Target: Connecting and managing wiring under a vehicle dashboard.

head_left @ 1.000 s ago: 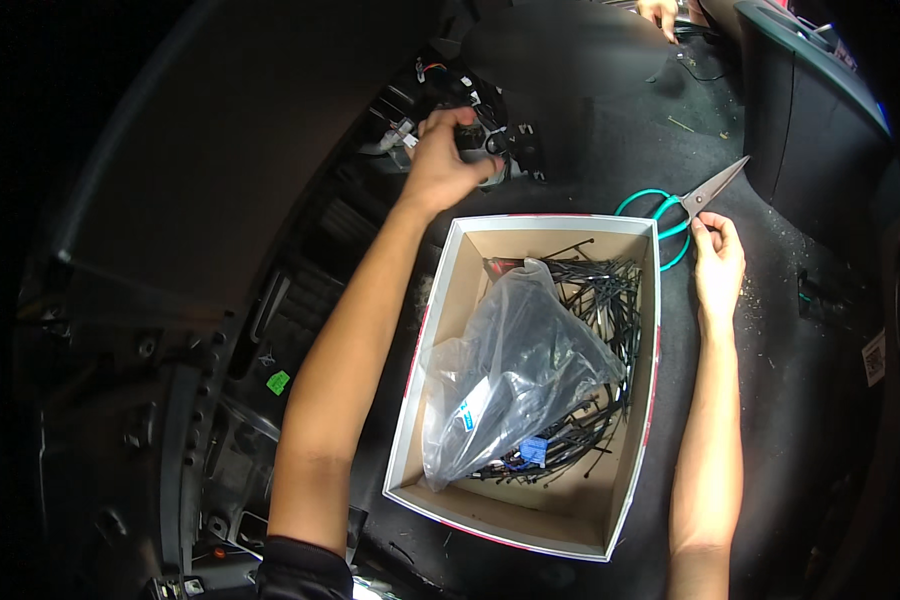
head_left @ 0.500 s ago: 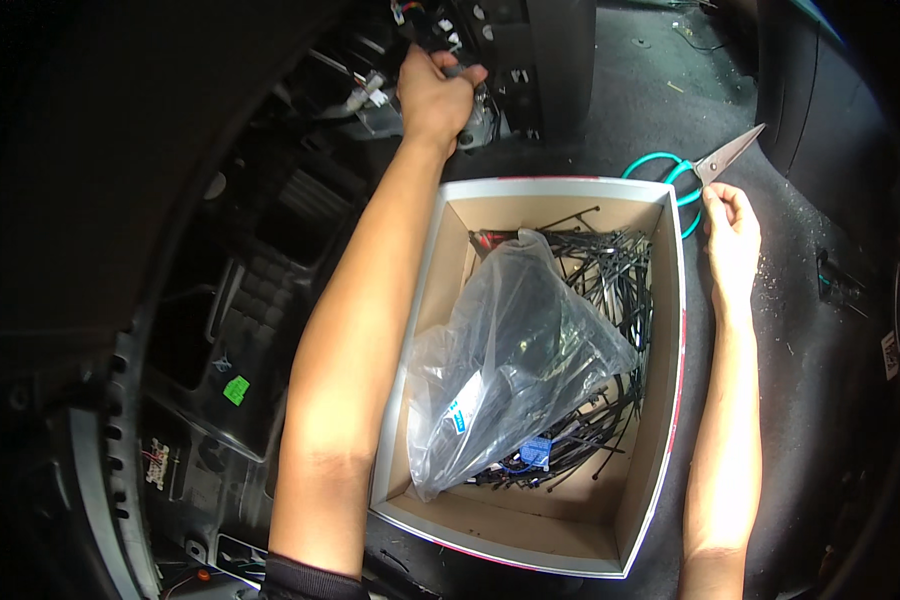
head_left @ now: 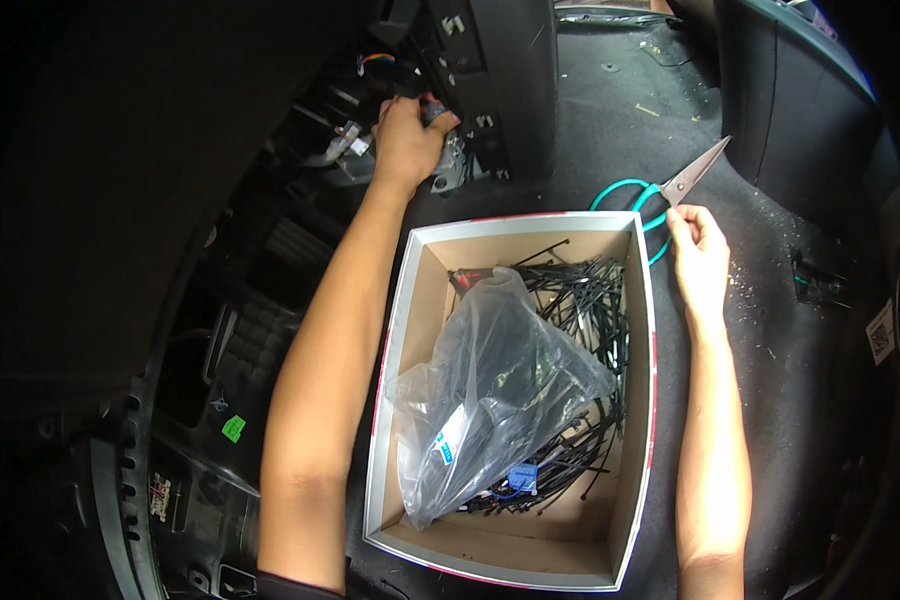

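My left hand (head_left: 410,145) reaches in at the upper left, its fingers curled over something in the dark panel. What they close on is mostly hidden. Beside it are white wire connectors (head_left: 355,143) and a colored wire bundle (head_left: 375,62). At the upper right, the fingertips of my right hand (head_left: 703,255) pinch a pair of scissors (head_left: 682,186) with teal handles, near the pivot. The blades lie closed and point away to the right. Between my forearms stands an open cardboard box (head_left: 500,555), holding a clear plastic bag (head_left: 505,360) and many black cable ties (head_left: 580,290).
A dark floor mat (head_left: 610,110) with scattered debris runs beneath the box. A tall black trim panel (head_left: 515,90) rises beside my left hand, and another black panel (head_left: 800,110) stands at the far right. A green tag (head_left: 233,429) sits at the left.
The whole view has shifted, so the box, the scissors and both hands sit lower and further left. My left fingers stay on the same spot, and the right still pinches the scissors.
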Available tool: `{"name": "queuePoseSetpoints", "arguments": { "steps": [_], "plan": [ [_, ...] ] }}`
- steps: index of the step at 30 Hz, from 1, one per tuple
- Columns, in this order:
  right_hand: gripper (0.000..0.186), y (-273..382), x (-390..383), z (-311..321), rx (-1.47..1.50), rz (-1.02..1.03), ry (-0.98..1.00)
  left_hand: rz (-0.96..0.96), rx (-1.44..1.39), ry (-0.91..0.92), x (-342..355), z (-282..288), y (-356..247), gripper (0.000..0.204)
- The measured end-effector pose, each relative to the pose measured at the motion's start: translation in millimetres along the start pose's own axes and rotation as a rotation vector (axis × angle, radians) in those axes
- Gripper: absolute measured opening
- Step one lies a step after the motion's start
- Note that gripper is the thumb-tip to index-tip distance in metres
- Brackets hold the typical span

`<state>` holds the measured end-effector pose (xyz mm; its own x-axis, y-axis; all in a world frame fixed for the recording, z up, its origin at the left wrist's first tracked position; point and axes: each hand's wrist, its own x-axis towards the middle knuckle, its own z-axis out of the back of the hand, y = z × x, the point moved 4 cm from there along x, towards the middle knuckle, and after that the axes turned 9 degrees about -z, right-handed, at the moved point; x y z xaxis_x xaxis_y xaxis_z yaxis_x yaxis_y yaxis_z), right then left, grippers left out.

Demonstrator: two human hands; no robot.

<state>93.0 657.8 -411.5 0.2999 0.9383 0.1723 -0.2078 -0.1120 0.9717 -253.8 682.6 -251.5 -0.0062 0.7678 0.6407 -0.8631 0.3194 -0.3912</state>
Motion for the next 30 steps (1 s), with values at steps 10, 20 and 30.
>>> {"name": "queuePoseSetpoints", "arguments": {
  "steps": [10, 20, 30],
  "plan": [
    [0.023, -4.0, -1.3, 7.4, -0.010, -0.009, -0.058, 0.252, -0.491, -0.069, -18.4, -7.9, -8.2, 0.029],
    [0.026, 15.4, -17.7, 19.2, 0.135, -0.048, -0.041, 0.155, -0.300, -0.073, -38.2, 3.2, -17.0, 0.039],
    [0.024, -3.7, -119.5, 78.9, 0.353, -0.226, -0.151, 0.242, -0.383, -0.549, -158.6, 90.6, -206.9, 0.048]
  ]
}}
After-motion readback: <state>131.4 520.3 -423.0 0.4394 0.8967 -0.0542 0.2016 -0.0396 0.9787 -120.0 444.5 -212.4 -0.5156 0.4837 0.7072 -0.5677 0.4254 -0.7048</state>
